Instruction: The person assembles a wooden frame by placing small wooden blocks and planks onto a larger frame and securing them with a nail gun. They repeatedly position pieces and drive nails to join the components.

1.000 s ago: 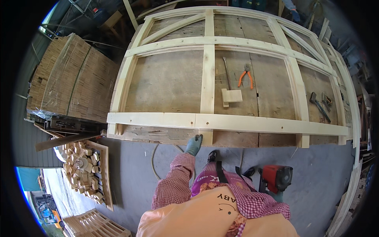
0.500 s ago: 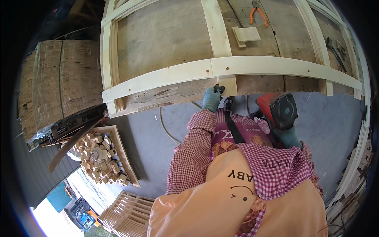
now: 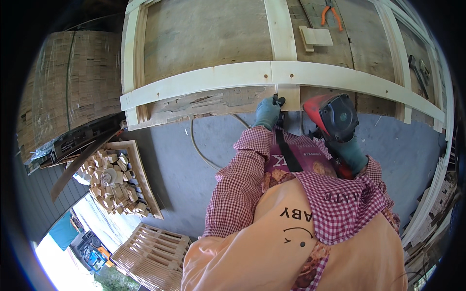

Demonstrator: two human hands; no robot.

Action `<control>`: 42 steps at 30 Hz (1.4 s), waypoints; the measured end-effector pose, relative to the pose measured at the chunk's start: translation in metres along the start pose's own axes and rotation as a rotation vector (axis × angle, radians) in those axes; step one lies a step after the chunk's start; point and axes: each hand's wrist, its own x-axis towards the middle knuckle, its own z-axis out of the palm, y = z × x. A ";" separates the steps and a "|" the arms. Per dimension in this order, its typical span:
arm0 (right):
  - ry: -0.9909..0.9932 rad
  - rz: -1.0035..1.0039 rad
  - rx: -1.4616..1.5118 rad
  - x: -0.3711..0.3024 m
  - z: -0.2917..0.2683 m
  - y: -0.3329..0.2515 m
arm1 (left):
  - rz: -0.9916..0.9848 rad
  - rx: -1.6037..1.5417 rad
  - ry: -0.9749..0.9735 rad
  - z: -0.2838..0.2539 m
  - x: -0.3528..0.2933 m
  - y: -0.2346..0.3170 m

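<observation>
My gloved left hand (image 3: 268,113) is closed at the near edge of the pale wooden frame, its dark fingertips pinching the left side of a crosspiece's end (image 3: 290,101). That end juts toward me from under the long front board (image 3: 218,79). Gripped in my gloved right hand (image 3: 353,154) is a red and black nail gun (image 3: 335,118), held just right of the crosspiece end. Its nose is hidden behind the body of the tool, so I cannot tell whether it touches wood. The frame rests on a worn wooden worktop (image 3: 208,39).
Orange-handled pliers (image 3: 332,17) and small wood offcuts (image 3: 316,37) lie inside the frame; dark tools (image 3: 418,72) sit farther right. A wrapped stack of wood (image 3: 73,82) stands left, beside a crate of wood blocks (image 3: 114,182). A hose (image 3: 196,145) runs across the floor.
The nail gun has moved left and up, closer to the crosspiece end and my left hand. My left hand stays at the crosspiece; the whole view has shifted slightly.
</observation>
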 end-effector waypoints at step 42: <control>-0.077 -0.217 -0.105 0.000 -0.014 -0.017 | -0.149 -0.484 -0.158 -0.014 0.002 0.011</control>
